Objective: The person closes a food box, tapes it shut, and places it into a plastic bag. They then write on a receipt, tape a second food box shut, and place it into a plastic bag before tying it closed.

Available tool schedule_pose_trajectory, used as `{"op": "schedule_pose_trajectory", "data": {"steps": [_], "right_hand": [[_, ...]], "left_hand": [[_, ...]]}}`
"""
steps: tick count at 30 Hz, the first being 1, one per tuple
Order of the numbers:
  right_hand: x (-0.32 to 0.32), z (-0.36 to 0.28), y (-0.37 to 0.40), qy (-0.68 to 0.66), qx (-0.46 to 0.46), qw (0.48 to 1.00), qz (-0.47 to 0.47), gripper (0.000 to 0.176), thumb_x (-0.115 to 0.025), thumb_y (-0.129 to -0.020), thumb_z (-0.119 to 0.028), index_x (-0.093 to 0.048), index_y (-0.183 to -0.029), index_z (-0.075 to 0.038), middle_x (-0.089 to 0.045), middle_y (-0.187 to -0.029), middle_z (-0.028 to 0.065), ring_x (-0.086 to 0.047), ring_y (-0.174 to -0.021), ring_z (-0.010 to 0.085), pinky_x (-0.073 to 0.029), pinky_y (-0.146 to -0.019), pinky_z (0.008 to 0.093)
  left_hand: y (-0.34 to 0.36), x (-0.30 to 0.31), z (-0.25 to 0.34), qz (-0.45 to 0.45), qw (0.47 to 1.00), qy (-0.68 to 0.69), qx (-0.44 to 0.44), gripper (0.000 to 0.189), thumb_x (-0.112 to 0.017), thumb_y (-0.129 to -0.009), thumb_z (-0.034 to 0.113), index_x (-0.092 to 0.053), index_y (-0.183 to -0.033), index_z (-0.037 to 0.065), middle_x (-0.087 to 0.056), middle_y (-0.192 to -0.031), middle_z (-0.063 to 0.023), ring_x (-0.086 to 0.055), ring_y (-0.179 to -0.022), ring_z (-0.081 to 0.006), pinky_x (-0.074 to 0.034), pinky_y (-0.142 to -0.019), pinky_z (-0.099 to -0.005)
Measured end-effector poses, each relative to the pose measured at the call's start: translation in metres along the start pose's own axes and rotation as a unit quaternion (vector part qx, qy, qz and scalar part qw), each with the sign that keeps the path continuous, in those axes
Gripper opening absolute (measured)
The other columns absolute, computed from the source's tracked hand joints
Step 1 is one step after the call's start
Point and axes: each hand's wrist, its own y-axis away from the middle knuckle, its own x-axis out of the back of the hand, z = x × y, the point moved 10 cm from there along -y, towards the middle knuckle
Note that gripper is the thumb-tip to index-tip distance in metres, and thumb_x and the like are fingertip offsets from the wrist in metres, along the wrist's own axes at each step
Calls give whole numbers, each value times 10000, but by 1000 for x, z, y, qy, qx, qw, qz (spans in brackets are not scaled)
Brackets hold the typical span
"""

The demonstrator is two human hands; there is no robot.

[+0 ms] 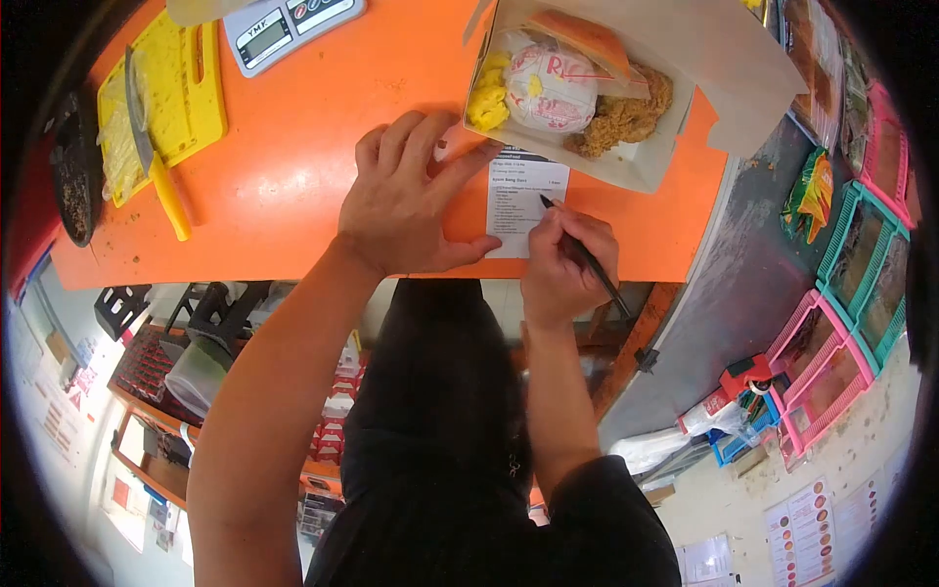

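Note:
A printed receipt lies on the orange table in front of me. My right hand grips a black pen, its tip touching or just over the paper. Spread flat, my left hand rests beside the receipt, its thumb at the paper's lower left edge and its fingers near the food box. Just beyond the receipt stands an open cardboard food box. Inside it are a paper-wrapped round bundle, fried chicken, yellow pieces that look like egg, and an orange-brown item along the back.
At the left, a knife with a yellow handle lies across a yellow cutting board. A digital scale sits at the far edge. Pink and teal plastic racks and a green-yellow packet are to the right.

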Motion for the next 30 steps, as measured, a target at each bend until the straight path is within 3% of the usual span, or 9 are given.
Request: {"op": "schedule_pose_trajectory", "data": {"steps": [6,7,13,15,19,21,25,28,30], "right_hand": [[-22,-12,2,34,35,993,-105,233,-755,-870,146,-656,-1010,-12,-731,-964,173,-749,-901,239,-636,-789,338],[-21,-11,1,35,34,993,-104,233,-755,-870,146,-656,-1010,-12,-731,-964,173,-749,-901,239,-636,-789,338],[16,-2,-2,39,2,999,-3,235,-720,-917,146,-603,-1072,15,-708,-1059,190,-750,-908,251,-644,-797,353],[25,16,2,-41,-113,993,13,234,-674,-952,150,-553,-1111,29,-688,-1104,207,-753,-934,270,-662,-821,382],[28,11,-6,-76,-78,994,26,251,-683,-951,134,-551,-1145,43,-657,-1189,228,-750,-1032,284,-673,-893,393],[26,7,-7,-63,-65,996,26,223,-644,-974,138,-525,-1132,34,-698,-1105,243,-772,-906,290,-687,-829,431],[16,1,0,-119,-86,989,-7,228,-685,-948,123,-569,-1123,34,-712,-1113,232,-777,-990,311,-666,-898,398],[2,-2,3,-49,-75,993,-71,193,-729,-913,113,-625,-1035,6,-749,-1015,206,-784,-956,283,-654,-851,374],[-9,-8,5,18,6,994,-107,201,-771,-870,110,-667,-980,-22,-762,-956,175,-778,-920,250,-629,-778,337]], "left_hand": [[0,-1,1,8,1000,-2,-5,927,-930,-604,579,-674,-1417,214,-459,-1502,-211,-438,-1396,-412,-352,-1100,-553],[0,1,1,21,1000,-3,-5,926,-926,-601,580,-667,-1412,217,-486,-1474,-173,-456,-1379,-377,-361,-1079,-540],[1,3,1,30,1000,0,-4,936,-924,-595,587,-659,-1414,219,-512,-1450,-136,-467,-1369,-352,-368,-1071,-531],[1,1,0,24,1000,4,-3,939,-924,-596,589,-658,-1417,218,-510,-1453,-137,-462,-1373,-354,-366,-1075,-532],[1,1,1,27,1000,-6,-3,950,-924,-600,596,-651,-1429,219,-499,-1467,-134,-448,-1385,-351,-357,-1087,-533],[2,1,2,24,1000,-10,-2,955,-924,-600,599,-649,-1432,220,-494,-1473,-131,-444,-1388,-349,-355,-1089,-533],[2,0,0,26,1000,-8,3,965,-919,-601,615,-642,-1440,227,-487,-1477,-124,-438,-1391,-345,-352,-1090,-531],[2,0,0,25,1000,-10,3,967,-913,-605,621,-636,-1446,232,-489,-1471,-123,-441,-1386,-340,-354,-1084,-529],[2,-1,0,21,1000,-13,4,967,-911,-607,620,-632,-1449,235,-491,-1466,-123,-444,-1382,-338,-356,-1080,-528]]}}
